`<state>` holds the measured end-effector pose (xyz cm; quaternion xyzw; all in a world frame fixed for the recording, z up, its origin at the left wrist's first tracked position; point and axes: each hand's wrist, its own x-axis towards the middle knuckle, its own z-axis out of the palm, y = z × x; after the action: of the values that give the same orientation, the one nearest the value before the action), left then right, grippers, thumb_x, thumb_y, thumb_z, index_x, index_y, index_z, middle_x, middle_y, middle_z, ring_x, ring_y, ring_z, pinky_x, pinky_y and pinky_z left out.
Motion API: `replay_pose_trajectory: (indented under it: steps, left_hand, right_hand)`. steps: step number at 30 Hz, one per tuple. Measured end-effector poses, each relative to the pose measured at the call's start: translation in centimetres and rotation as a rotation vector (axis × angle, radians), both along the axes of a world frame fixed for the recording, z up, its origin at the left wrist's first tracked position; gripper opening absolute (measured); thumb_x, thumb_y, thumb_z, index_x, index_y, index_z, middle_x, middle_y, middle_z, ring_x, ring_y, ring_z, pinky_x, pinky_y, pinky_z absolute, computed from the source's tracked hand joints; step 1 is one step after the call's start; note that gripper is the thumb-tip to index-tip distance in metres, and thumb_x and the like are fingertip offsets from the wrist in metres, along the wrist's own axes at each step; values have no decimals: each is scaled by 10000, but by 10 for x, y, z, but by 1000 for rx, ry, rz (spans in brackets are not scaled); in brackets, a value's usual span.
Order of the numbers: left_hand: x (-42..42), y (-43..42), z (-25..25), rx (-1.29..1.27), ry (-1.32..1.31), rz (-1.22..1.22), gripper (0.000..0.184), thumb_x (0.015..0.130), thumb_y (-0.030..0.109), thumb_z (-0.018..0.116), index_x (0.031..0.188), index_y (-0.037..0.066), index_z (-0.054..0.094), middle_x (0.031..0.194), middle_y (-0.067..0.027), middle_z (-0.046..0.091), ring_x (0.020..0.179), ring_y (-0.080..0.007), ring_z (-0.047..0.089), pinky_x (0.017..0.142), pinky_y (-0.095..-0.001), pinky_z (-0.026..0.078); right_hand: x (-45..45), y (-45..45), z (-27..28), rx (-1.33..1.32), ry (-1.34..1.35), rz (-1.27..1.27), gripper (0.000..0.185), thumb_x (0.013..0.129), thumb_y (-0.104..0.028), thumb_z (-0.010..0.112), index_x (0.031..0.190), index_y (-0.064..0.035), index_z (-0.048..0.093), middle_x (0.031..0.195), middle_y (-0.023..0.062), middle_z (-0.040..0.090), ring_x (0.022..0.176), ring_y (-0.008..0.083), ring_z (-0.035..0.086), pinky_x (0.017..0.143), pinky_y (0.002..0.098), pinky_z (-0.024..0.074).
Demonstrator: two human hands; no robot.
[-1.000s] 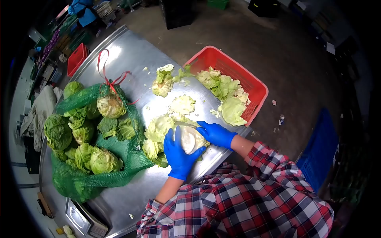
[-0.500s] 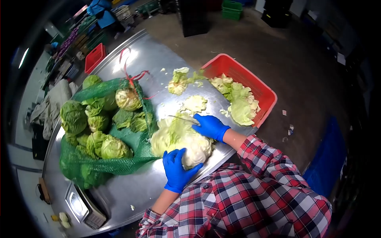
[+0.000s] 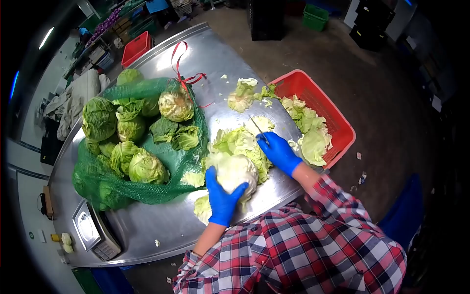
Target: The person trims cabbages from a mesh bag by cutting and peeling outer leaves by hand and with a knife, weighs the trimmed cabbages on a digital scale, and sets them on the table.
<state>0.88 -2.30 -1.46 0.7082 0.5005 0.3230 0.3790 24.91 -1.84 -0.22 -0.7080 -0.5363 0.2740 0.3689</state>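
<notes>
My left hand [image 3: 223, 198], in a blue glove, rests with thumb and fingers spread around the near side of a pale, trimmed cabbage [image 3: 234, 172]. In my blue-gloved right hand [image 3: 280, 152] is a knife [image 3: 256, 125], its thin blade pointing away over the loose leaves, apart from the cabbage. Peeled green leaves [image 3: 241, 143] lie against the far side of the cabbage. A green net bag [image 3: 169, 192] with several whole cabbages [image 3: 147, 167] spreads over the metal table [image 3: 215, 54] at the left.
Beyond the table's right edge stands a red crate [image 3: 338, 132] with cut leaves in it. A scale [image 3: 95, 232] sits at the near left. Red string [image 3: 179, 63] lies by the bag. A leafy scrap [image 3: 241, 95] is farther back. Part of a person [image 3: 156, 6] shows at the top.
The cabbage has been turned and its outer leaves now lie apart from it. My right hand has moved right with the knife, whose blade now points away from me. The view has shifted.
</notes>
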Motion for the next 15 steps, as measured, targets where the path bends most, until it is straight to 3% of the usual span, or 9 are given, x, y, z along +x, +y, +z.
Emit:
replay_pose_trajectory:
  steps: [1, 3, 6, 9, 10, 15]
  left_hand:
    - [5, 4, 1, 29, 30, -6, 1042, 617, 362, 851, 1369, -62, 267, 1363, -261, 349, 1254, -384, 377, 1066, -413, 302]
    - [12, 5, 6, 80, 97, -29, 1026, 626, 360, 848, 1362, -66, 273, 1357, -262, 353, 1253, -385, 375, 1065, -419, 301]
    - [20, 2, 8, 114, 119, -68, 1027, 631, 389, 840, 1362, -66, 281, 1362, -275, 353, 1269, -413, 351, 1072, -441, 286]
    - [25, -2, 12, 148, 148, -98, 1023, 636, 407, 831, 1362, -65, 287, 1369, -281, 348, 1277, -427, 339, 1076, -452, 277]
    - [25, -3, 13, 161, 157, -107, 1022, 638, 414, 828, 1363, -65, 289, 1372, -282, 345, 1280, -430, 335, 1078, -455, 273]
    - [36, -6, 11, 199, 122, -100, 1024, 625, 434, 828, 1353, -62, 306, 1354, -278, 361, 1263, -427, 350, 1067, -473, 276]
  right_hand:
    - [-2, -14, 13, -28, -15, 44, 341, 932, -306, 518, 1121, -35, 600, 1066, 183, 636, 972, 349, 613, 822, 377, 492]
    - [-8, -41, 33, -231, 219, 231, 411, 938, -331, 517, 1221, -35, 552, 1156, 212, 600, 1050, 364, 586, 875, 381, 474]
    - [-15, -59, 21, -120, 75, 206, 526, 950, -369, 487, 1352, -35, 423, 1228, 241, 553, 1112, 375, 553, 917, 388, 453]
    - [-23, -56, 46, -341, 65, 233, 609, 957, -412, 447, 1416, -37, 307, 1256, 256, 526, 1138, 375, 536, 935, 399, 439]
    - [-27, -55, 34, -296, 18, 249, 616, 962, -429, 415, 1424, -45, 282, 1237, 256, 537, 1097, 389, 555, 912, 414, 450]
    - [-27, -40, 21, -386, -57, 210, 545, 955, -408, 429, 1356, -42, 375, 1126, 256, 590, 968, 415, 595, 834, 437, 474]
